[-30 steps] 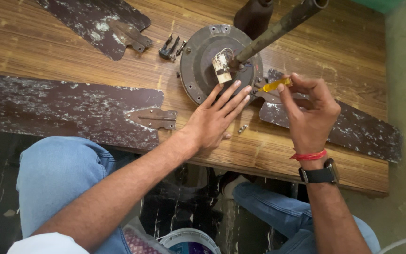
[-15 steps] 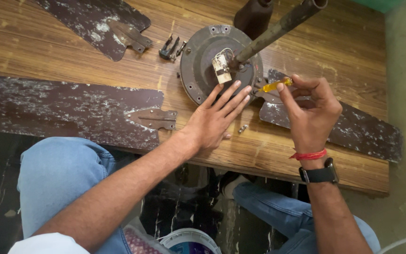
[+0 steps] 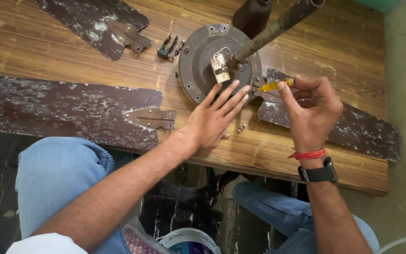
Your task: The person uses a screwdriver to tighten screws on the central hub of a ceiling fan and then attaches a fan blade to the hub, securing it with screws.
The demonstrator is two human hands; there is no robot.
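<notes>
- Far left: long dark fan blade (image 3: 66, 110) flat on the wooden table (image 3: 38, 51), paint flaking, metal bracket (image 3: 153, 117) at its inner end.
- Top left: second fan blade (image 3: 95, 23) with its own bracket, well apart from the hands.
- Small dark metal parts (image 3: 167, 47) lie just left of the motor.
- Round fan motor housing (image 3: 210, 63) sits on the table, rod (image 3: 273, 28) rising from its centre toward top right, small cream capacitor block (image 3: 219, 68) beside the rod base.
- Left hand (image 3: 212, 120) flat and open, palm down, fingers spread; fingertips rest on the housing's near rim, palm on the table. Grips nothing.
- Loose screw (image 3: 242, 127) on the table just right of that hand.
- Right hand (image 3: 311, 113) pinches a yellow-handled screwdriver (image 3: 273, 85), fingers closed around it; tip points left at the housing's right edge.
- Third fan blade (image 3: 353, 127) lies under the right hand, running right.
</notes>
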